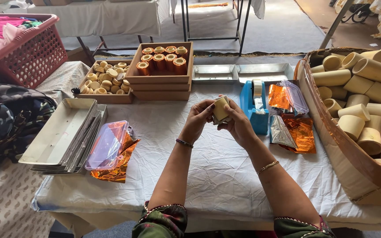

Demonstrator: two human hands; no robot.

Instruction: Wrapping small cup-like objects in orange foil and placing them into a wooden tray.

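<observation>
Both my hands meet over the middle of the white-clothed table [208, 167], holding one short cream cardboard tube [221, 109]. My left hand [198, 119] pinches its left side with fingers curled. My right hand [237, 123] cups it from the right and below. A bit of silvery foil shows under the tube. Just right of my hands stands a blue tape dispenser [255, 110].
A large basket [331, 132] of plain tubes fills the right. Orange foil sheets [300, 132] lie beside the dispenser. Wooden trays hold foil-wrapped tubes [162, 59] and small rings [104, 79]. Metal trays [60, 132], a clear plastic box [106, 145] and a red laundry basket [27, 53] are at left.
</observation>
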